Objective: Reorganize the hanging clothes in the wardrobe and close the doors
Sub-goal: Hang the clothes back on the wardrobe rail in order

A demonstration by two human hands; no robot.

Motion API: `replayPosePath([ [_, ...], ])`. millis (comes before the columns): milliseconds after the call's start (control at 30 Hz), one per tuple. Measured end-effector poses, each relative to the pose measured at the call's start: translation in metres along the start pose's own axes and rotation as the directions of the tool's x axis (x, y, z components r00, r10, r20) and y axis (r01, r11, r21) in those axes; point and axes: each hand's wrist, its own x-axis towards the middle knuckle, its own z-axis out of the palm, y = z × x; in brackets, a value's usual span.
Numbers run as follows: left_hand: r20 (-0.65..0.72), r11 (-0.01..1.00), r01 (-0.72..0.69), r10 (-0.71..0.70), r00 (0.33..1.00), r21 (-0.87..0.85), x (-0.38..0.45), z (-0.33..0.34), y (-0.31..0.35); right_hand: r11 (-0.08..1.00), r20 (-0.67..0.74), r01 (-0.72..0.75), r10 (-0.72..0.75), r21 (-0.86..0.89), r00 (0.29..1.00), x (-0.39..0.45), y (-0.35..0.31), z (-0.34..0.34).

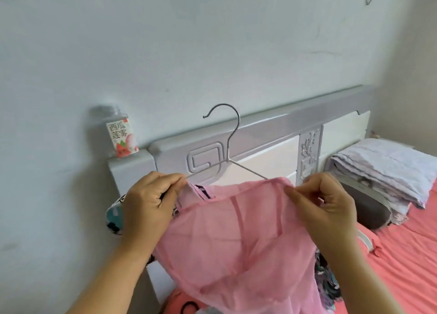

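A sheer pink garment (236, 238) hangs in front of me over a thin metal wire hanger (230, 145), whose hook points up and left. My left hand (149, 200) grips the hanger's left arm together with the garment's left shoulder. My right hand (324, 202) pinches the pink fabric's top edge at the hanger's right end. A dark patterned garment (325, 276) shows under the pink one, at the collar and lower right. No wardrobe is in view.
A white and grey headboard (272, 134) stands against the pale wall. A clear labelled bottle (119, 136) sits on its left post. Folded pale bedding (387, 172) and a grey pillow (371, 212) lie on the coral-red bed sheet (406, 254) at the right.
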Motion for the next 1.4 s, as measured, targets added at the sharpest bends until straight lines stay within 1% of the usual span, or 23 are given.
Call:
replayPosePath([
  [67, -0.09, 0.996, 0.042, -0.035, 0.995, 0.079, -0.002, -0.027, -0.002, 0.999, 0.048, -0.004, 0.001, 0.054, 0.999, -0.002, -0.014, 0.01],
  [133, -0.166, 0.979, 0.094, -0.064, 0.984, 0.179, -0.005, -0.055, -0.003, 0.996, 0.152, 0.007, -0.021, 0.093, 0.988, -0.005, -0.029, 0.025],
  [200, -0.217, 0.957, 0.12, -0.063, 0.974, 0.263, -0.008, -0.081, -0.003, 0.99, 0.27, 0.053, -0.088, 0.131, 0.959, -0.01, -0.042, 0.044],
  [267, -0.244, 0.943, 0.13, -0.055, 0.968, 0.305, -0.012, -0.106, -0.005, 0.978, 0.364, 0.135, -0.185, 0.159, 0.913, -0.013, -0.053, 0.061],
  [333, -0.281, 0.927, 0.14, -0.039, 0.959, 0.348, -0.018, -0.133, -0.009, 0.964, 0.362, 0.151, -0.224, 0.219, 0.905, -0.013, -0.061, 0.076],
  [400, -0.324, 0.91, 0.158, -0.029, 0.946, 0.382, -0.024, -0.159, -0.016, 0.963, 0.326, 0.13, -0.205, 0.237, 0.923, -0.01, -0.065, 0.088],
  [467, -0.379, 0.893, 0.208, -0.047, 0.924, 0.398, -0.03, -0.187, -0.023, 0.972, 0.371, 0.097, -0.172, 0.212, 0.912, -0.007, -0.07, 0.107],
  [500, -0.406, 0.884, 0.234, -0.055, 0.912, 0.405, -0.034, -0.203, -0.027, 0.975, 0.441, 0.048, -0.141, 0.215, 0.886, -0.006, -0.074, 0.121],
  [567, -0.445, 0.869, 0.275, -0.072, 0.893, 0.411, -0.041, -0.229, -0.034, 0.964, 0.592, -0.08, -0.088, 0.252, 0.801, -0.005, -0.081, 0.147],
  [600, -0.465, 0.859, 0.296, -0.078, 0.882, 0.417, -0.045, -0.245, -0.038, 0.951, 0.645, -0.123, -0.094, 0.284, 0.759, -0.006, -0.088, 0.165],
  [667, -0.505, 0.844, 0.336, -0.092, 0.858, 0.417, -0.054, -0.275, -0.047, 0.908, 0.698, -0.201, -0.128, 0.369, 0.705, -0.009, -0.103, 0.197],
  [733, -0.53, 0.835, 0.352, -0.087, 0.843, 0.422, -0.061, -0.301, -0.056, 0.855, 0.736, -0.308, -0.119, 0.417, 0.666, -0.012, -0.116, 0.224],
  [833, -0.564, 0.783, 0.387, -0.056, 0.824, 0.488, -0.076, -0.346, -0.073, 0.814, 0.827, -0.42, -0.123, 0.4, 0.548, -0.025, -0.136, 0.275],
  [867, -0.574, 0.765, 0.402, -0.052, 0.817, 0.503, -0.081, -0.36, -0.078, 0.809, 0.847, -0.425, -0.16, 0.407, 0.507, -0.03, -0.14, 0.291],
  [933, -0.587, 0.738, 0.426, -0.05, 0.808, 0.524, -0.09, -0.39, -0.088, 0.803, 0.855, -0.401, -0.24, 0.441, 0.46, -0.043, -0.151, 0.324],
  [967, -0.578, 0.727, 0.427, -0.051, 0.815, 0.538, -0.093, -0.399, -0.09, 0.789, 0.849, -0.41, -0.253, 0.458, 0.463, -0.046, -0.155, 0.332],
  [1067, -0.55, 0.642, 0.433, -0.021, 0.835, 0.632, -0.107, -0.439, -0.097, 0.683, 0.845, -0.516, -0.314, 0.518, 0.433, -0.057, -0.181, 0.372],
  [1100, -0.542, 0.605, 0.437, -0.012, 0.84, 0.665, -0.114, -0.454, -0.1, 0.668, 0.851, -0.533, -0.343, 0.519, 0.398, -0.063, -0.192, 0.387],
  [1200, -0.536, 0.545, 0.448, 0.003, 0.844, 0.709, -0.131, -0.487, -0.108, 0.694, 0.847, -0.486, -0.428, 0.531, 0.314, -0.079, -0.215, 0.423],
  [1267, -0.54, 0.512, 0.453, 0.024, 0.842, 0.729, -0.141, -0.504, -0.109, 0.676, 0.844, -0.506, -0.438, 0.536, 0.31, -0.092, -0.232, 0.443],
  [1300, -0.542, 0.489, 0.46, 0.033, 0.839, 0.742, -0.145, -0.51, -0.109, 0.644, 0.846, -0.549, -0.429, 0.533, 0.317, -0.097, -0.239, 0.45],
  [1367, -0.545, 0.429, 0.474, 0.053, 0.837, 0.769, -0.155, -0.521, -0.105, 0.597, 0.848, -0.607, -0.432, 0.525, 0.308, -0.108, -0.252, 0.463],
  [1400, -0.551, 0.409, 0.482, 0.061, 0.833, 0.775, -0.159, -0.524, -0.103, 0.605, 0.841, -0.592, -0.455, 0.533, 0.293, -0.112, -0.256, 0.468],
])
